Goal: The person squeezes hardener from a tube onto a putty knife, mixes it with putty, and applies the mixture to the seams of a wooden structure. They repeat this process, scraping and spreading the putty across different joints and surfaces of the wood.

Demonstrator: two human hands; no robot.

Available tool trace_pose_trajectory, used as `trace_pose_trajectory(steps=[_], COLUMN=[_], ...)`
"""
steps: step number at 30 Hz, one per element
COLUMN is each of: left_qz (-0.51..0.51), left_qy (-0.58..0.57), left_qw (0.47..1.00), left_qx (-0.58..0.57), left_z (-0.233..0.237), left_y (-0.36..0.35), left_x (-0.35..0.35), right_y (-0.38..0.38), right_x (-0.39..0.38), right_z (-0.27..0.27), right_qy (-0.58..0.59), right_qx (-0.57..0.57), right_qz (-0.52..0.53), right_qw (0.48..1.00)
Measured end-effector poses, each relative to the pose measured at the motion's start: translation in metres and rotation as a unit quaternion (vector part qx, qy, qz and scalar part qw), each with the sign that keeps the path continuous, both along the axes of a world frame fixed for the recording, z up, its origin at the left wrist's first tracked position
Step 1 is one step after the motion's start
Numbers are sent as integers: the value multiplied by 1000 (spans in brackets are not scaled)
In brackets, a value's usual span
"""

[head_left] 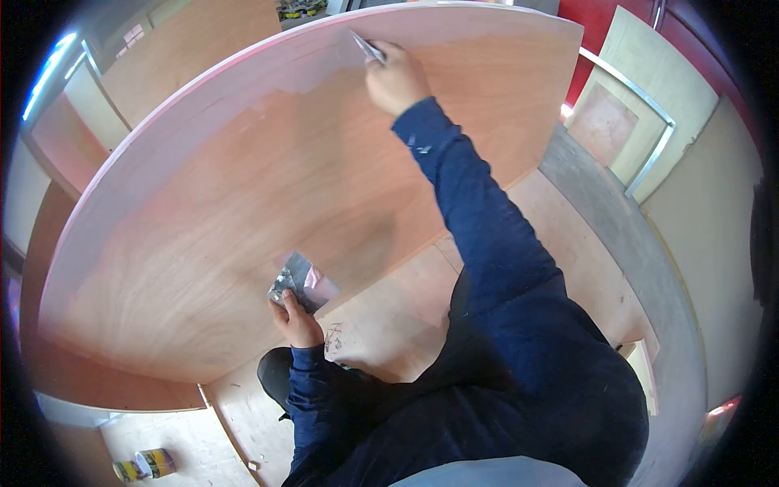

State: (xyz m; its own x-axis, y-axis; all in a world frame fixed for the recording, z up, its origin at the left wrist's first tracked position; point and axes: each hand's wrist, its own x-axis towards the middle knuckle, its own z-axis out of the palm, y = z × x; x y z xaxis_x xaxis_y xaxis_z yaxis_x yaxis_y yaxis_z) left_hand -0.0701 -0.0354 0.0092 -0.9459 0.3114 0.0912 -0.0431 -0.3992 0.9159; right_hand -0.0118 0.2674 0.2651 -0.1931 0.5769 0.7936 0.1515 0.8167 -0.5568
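Observation:
A large curved wooden panel [324, 162] stands before me, with a pale pinkish coating along its upper edge and bare wood grain lower down. Near the top edge, my right hand [398, 79] is closed around a thin putty knife [367, 47], its blade against or very close to the coated strip. Lower and to the left, my left hand [297, 321] grips a flat metal plate [302, 278] smeared with grey and carrying some pink paste. That plate is held up in front of the panel's lower part.
Two small cans [156, 463] stand at the lower left. At the right, pale boards [649, 89] lean beside a metal frame [649, 166]. More wooden panels [191, 61] are behind at the upper left. Small debris lies on the wooden base [381, 325].

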Motion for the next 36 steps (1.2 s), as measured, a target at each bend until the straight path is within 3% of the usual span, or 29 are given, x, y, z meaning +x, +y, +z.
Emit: trace_pose_trajectory(steps=[1,2,4,5,8,9,10,12,13,14,16,19,21,25,29,32,34,36], left_qz=[4,4,8,13,26,33,34,16,13,14,21,42,41,47,26,3,-27,-30], left_qy=[1,-12,-22,-4,13,11,12,14,14,13,8,56,7,-10,6,-11,-77,-84], left_qw=[1000,1000,999,999,999,999,999,999,1000,999,999,998,996,996,996,994,984,982], left_qx=[3,16,30,30,28,31,31,25,22,25,31,9,79,73,89,107,162,164], left_z=[1,2,-1,-8,-17,-19,-22,-27,-23,-19,-18,-19,-19,-18,-23,-11,-7,-5], left_y=[0,-1,-3,-5,-8,-9,-10,-13,-14,-12,-10,-13,-12,-13,-5,-3,-1,-2], left_x=[0,2,4,0,-4,-5,-8,-13,-10,-9,-4,-4,-6,-5,-6,0,0,0], right_y=[3,7,27,37,49,48,42,30,34,40,61,107,107,79,-15,-37,-38,-42], right_x=[9,13,15,14,-2,-15,-15,-12,7,19,34,40,37,-6,-35,-26,-9,-6], right_z=[3,3,1,1,-10,-24,-31,-42,-42,-36,-23,-6,7,8,2,-8,-15,-32], right_qy=[-37,-37,74,71,68,67,68,13,1,1,33,44,67,28,29,-8,-43,4], right_qx=[-51,-50,83,133,176,202,202,177,171,172,-13,-39,-106,-68,-47,14,-1,55], right_qz=[74,77,-28,-81,-83,-160,-159,-115,12,12,-32,-61,-63,-83,-119,-47,184,197], right_qw=[995,995,993,985,978,964,964,977,985,985,999,996,990,994,991,999,982,979])
